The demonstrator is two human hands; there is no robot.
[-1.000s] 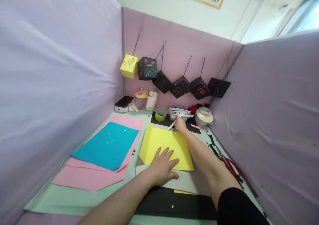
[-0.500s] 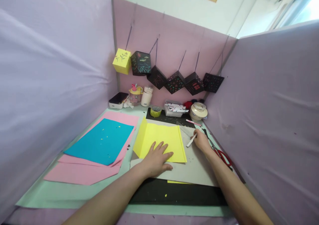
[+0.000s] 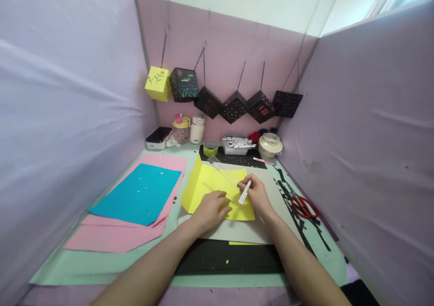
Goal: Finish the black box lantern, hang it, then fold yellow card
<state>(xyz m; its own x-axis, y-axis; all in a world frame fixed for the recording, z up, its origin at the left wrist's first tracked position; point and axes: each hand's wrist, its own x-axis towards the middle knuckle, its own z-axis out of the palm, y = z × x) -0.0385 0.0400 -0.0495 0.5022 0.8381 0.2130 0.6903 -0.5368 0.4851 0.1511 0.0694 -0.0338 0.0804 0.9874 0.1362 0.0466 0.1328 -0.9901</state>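
A folded sheet of yellow paper (image 3: 210,175) lies on a grey board, its left flap standing up. My left hand (image 3: 210,210) rests on the lower part of the sheet, fingers apart and holding nothing. Over the right side of the sheet, my right hand (image 3: 257,195) is closed around a white pen (image 3: 244,192). A clear ruler (image 3: 217,165) slants across the paper from the upper left towards my right fingers, which seem to hold its near end. That end is hidden by the hand.
Blue paper (image 3: 139,193) lies over pink sheets (image 3: 98,236) at left. Red-handled scissors (image 3: 305,206) and black strips (image 3: 307,238) lie at right. Behind stand yellow tape (image 3: 210,149), a box of pens (image 3: 235,150) and a lidded pot (image 3: 270,147). Several paper cubes (image 3: 233,108) hang above.
My right hand has moved left from beside the scissors, bringing the pen and the clear ruler over the yellow paper. My left hand has its fingers more drawn in. The view has shifted slightly.
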